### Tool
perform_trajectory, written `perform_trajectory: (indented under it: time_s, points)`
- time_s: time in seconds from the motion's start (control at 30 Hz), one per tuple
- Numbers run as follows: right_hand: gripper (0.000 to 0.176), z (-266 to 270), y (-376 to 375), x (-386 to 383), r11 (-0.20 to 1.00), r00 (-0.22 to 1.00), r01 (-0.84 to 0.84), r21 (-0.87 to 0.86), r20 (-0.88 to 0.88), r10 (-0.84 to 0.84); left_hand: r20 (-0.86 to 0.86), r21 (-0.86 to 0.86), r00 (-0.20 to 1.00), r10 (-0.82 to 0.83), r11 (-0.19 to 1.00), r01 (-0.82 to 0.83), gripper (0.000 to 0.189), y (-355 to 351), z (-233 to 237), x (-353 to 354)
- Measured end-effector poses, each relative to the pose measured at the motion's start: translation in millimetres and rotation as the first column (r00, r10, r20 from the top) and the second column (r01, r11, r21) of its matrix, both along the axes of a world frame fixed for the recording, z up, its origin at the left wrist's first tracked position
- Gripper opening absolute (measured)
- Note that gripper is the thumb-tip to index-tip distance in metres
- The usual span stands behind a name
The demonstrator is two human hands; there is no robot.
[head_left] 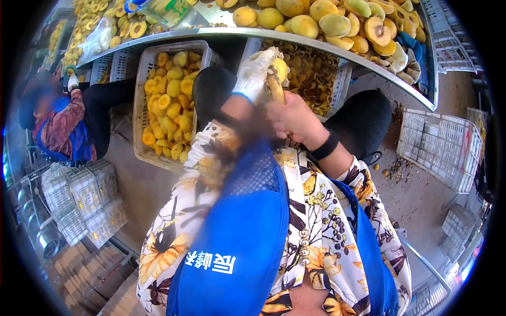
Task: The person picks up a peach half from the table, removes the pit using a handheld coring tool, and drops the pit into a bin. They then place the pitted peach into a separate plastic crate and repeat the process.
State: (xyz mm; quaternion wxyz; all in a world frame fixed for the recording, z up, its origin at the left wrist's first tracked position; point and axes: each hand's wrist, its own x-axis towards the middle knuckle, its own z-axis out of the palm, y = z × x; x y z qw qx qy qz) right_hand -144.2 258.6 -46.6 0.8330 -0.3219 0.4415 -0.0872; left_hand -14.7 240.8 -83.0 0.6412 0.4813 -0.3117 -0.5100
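Observation:
A yellow fruit [280,69] is held in my left hand [255,75], which wears a white glove and has its fingers curled round it. My bare right hand [295,117] is closed round the wooden handle of a tool [274,87], whose upper end rests against the fruit. Both hands are close together, above a crate of brown pits and scraps [316,71]. To their left stands a white crate of yellow fruit halves [171,105]. Beyond my hands is the metal table edge [237,31], with whole and cut fruit [337,23] behind it.
At the far left sits a person [63,118] in a blue vest, wearing a glove. White crates stand at the lower left [84,197] and at the right [441,147]. A plastic bottle [168,10] lies on the table. Scraps are scattered on the floor [392,181].

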Motion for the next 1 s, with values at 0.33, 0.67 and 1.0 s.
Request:
perform_trajectory:
  time_s: [0.33,0.67,1.0]
  points:
    - [0.010,-21,13,3,0.761,0.947,-0.194,-0.619,-0.321,-0.020,-0.319,0.416,0.947,0.024,0.902,0.118,0.021,-2,27,-2]
    - [0.007,3,-1,-14,0.933,0.954,0.015,0.359,0.276,-0.121,-0.334,0.369,0.943,0.004,0.921,0.126,0.021,9,18,-4]
    - [0.006,-17,17,0,0.983,0.999,-0.040,-0.177,-0.024,0.037,0.087,-0.009,0.995,0.045,0.999,-0.044,0.020,11,-38,-6]
